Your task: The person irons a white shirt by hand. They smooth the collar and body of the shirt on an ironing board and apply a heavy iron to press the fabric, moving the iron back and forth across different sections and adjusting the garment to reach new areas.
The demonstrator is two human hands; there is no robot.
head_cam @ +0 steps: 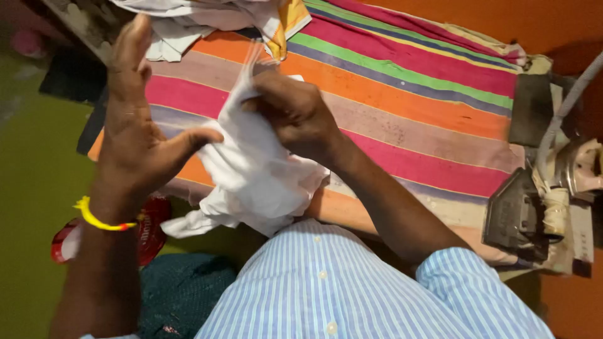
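A crumpled white cloth (pixel 251 176) hangs between both hands above the near edge of a striped cloth-covered table (pixel 408 94). My right hand (pixel 292 110) grips the upper part of the white cloth in a closed fist. My left hand (pixel 141 125) is held upright with its fingers spread, and its thumb presses against the cloth's left side. A yellow band circles my left wrist.
A heap of white and yellow clothes (pixel 207 19) lies at the table's far end. An old dark flat iron (pixel 518 216) with a grey cord (pixel 565 107) rests on the table's right end. A red object (pixel 147 235) lies on the green floor at the left.
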